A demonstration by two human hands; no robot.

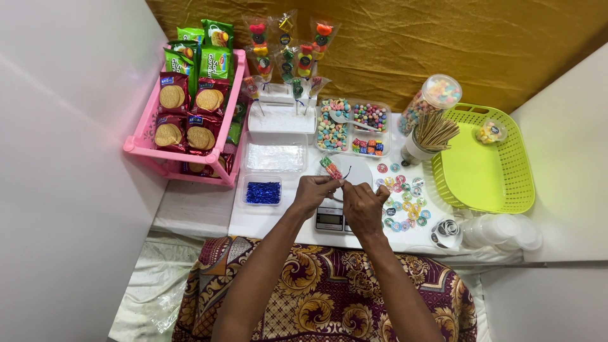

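View from above of two hands working close together over a small kitchen scale on a white table. The left hand pinches the lower end of a wrapped candy skewer, which slants up and away over the scale's pan; the right hand, just beside it, grips a thin dark twist tie at the neck of the wrapper. Left of the hands lies a clear box of blue ties; right of them, round stickers are scattered on the table. Behind stand a divided tray of candies, a cup of wooden sticks, a candy jar, finished skewers upright in a white block, a pink rack of biscuit packets and a green basket.
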